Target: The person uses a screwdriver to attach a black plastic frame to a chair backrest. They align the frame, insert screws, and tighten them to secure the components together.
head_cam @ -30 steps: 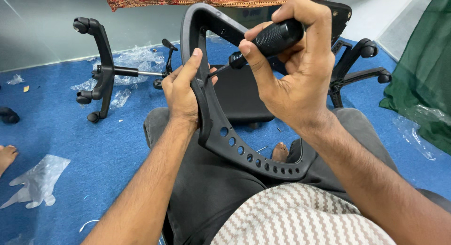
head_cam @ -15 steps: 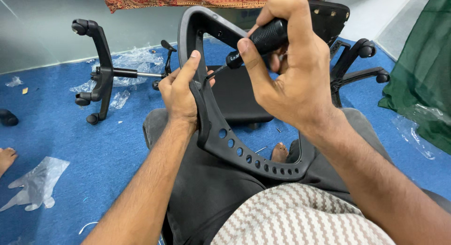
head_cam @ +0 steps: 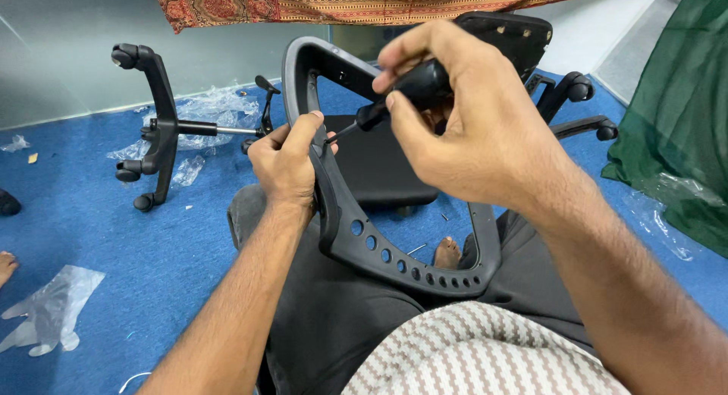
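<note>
A black plastic chair back frame (head_cam: 394, 262) with a row of round holes rests across my lap. My left hand (head_cam: 287, 161) grips its left rail, thumb on top. My right hand (head_cam: 470, 118) is closed around the black handle of a screwdriver (head_cam: 402, 92). The screwdriver's thin shaft points down and left, with its tip at the frame's left rail just beside my left thumb. A black seat cushion (head_cam: 379, 167) lies on the floor behind the frame.
A black wheeled chair base (head_cam: 155, 126) with its gas cylinder lies on its side on the blue carpet (head_cam: 91, 228) at the left. Clear plastic wrap (head_cam: 45, 308) lies near it. A second chair base (head_cam: 576, 107) and a green cloth (head_cam: 675, 122) are at the right.
My right hand has turned on the screwdriver handle and shifted slightly, its fingers now wrapped over the top. My left hand and the frame stayed in place.
</note>
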